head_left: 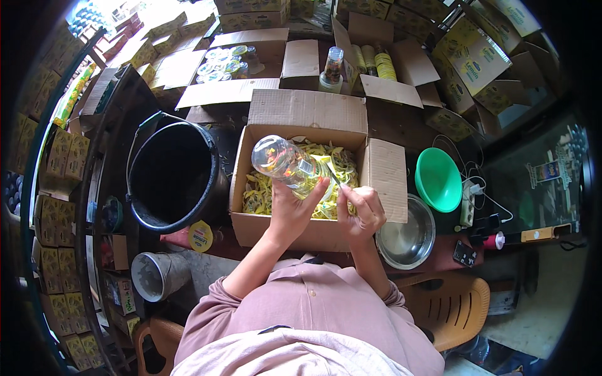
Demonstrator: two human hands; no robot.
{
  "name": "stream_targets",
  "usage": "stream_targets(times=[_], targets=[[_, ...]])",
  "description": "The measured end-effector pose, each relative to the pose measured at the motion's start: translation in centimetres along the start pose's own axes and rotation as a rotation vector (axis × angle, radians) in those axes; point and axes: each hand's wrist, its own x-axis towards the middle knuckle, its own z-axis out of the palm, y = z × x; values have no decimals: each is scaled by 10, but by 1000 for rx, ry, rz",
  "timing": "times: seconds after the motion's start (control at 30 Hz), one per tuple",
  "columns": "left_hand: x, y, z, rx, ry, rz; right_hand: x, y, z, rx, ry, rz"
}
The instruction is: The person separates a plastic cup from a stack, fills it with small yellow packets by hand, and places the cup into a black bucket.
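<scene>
My left hand (292,210) is wrapped round a clear plastic jar (274,152), which lies tilted above an open cardboard box (301,233). A printed yellow label and some small coloured contents show on the jar. In my right hand (362,213) a thin, dark, blade-like tool (334,178) is pinched, its tip against or close to the label end of the jar; contact is hard to tell. Below both hands, the box holds a heap of yellow-green printed strips (256,195).
A black bucket (133,182) stands left of the box, a grey pail (147,276) below it. To the right are a green bowl (439,180), a metal bowl (406,241) and a phone (464,254). Behind, open cartons hold clear jars (224,64) and stacked yellow lids (385,66).
</scene>
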Motion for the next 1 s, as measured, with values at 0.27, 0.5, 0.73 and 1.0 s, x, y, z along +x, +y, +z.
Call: stream_targets(times=[0.27, 0.5, 0.73, 1.0], targets=[[-4, 1, 2, 31, -18, 16, 9, -4, 1, -58, 8, -57], [-3, 0, 1, -46, 8, -26, 4, 2, -2, -26, 2, -57], [-6, -2, -1, -20, -92, -5, 14, 1, -8, -26, -36, -50], [1, -7, 3, -188, -105, -13, 11, -3, -16, 70, 34, 186]])
